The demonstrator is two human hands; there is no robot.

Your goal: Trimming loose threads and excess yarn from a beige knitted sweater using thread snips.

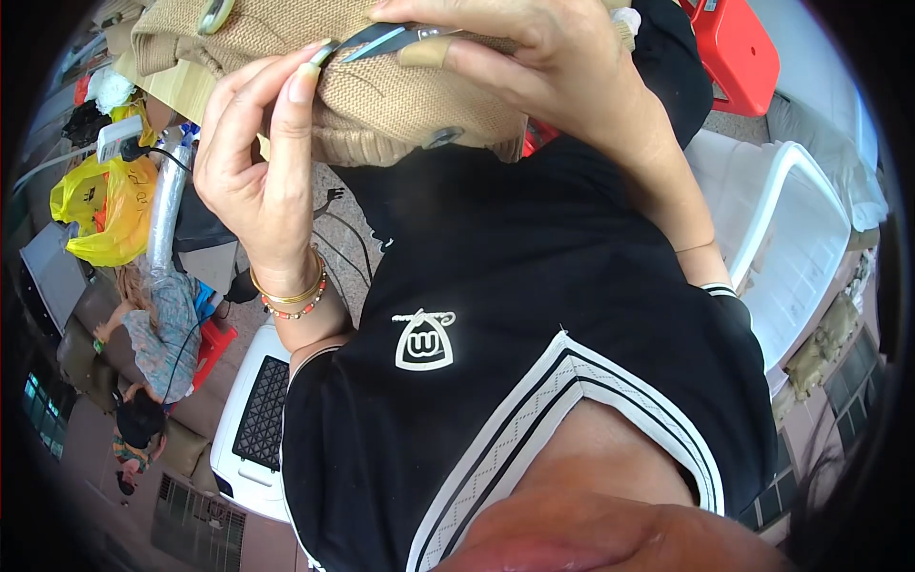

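A tan knitted garment (410, 105) is spread out in front of me at the top of the view, with a round button (215, 15) near its far left and another button (443, 136) near its lower edge. My left hand (250, 143) pinches a curved, button-like edge (325, 53) between thumb and fingertips. In my right hand (562, 67) are small thread snips (381, 42), their blades pointing left at the pinched spot. A tan cover wraps the right thumb tip. Below the blades a dark loose thread (367, 86) lies on the knit.
A yellow plastic bag (112, 210) and a clear-wrapped roll (167, 210) are at left. A white appliance with a black grille (259, 410) stands by my left elbow. To the right are a clear plastic bin (796, 257) and a red stool (739, 52). Other people sit at far left.
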